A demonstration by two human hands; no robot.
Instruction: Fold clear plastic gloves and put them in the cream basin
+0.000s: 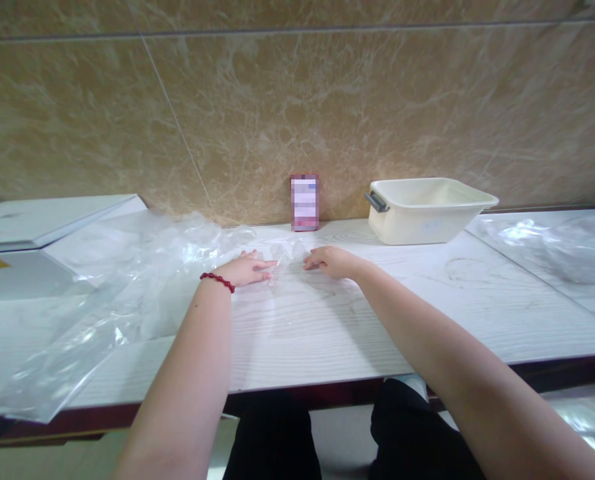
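My left hand [247, 268], with a dark red bead bracelet [218, 281] at the wrist, lies over thin clear plastic with its fingers spread. A little to its right, my right hand [331, 261] has its fingers bent together at the edge of a clear plastic bag [285, 287]. The bag lies flat on the white wood-grain table [317, 360] between both hands and is hard to tell from the tabletop. More crumpled clear plastic bags [162, 267] are heaped beside my left forearm and reach the table's front edge.
A phone [305, 203] leans upright against the brown marbled wall [277, 100]. To its right stands a cream plastic bin [427, 220] with a grey handle. A white box [52, 227] sits at the far left. Another bundle of clear plastic [577, 247] lies at the far right.
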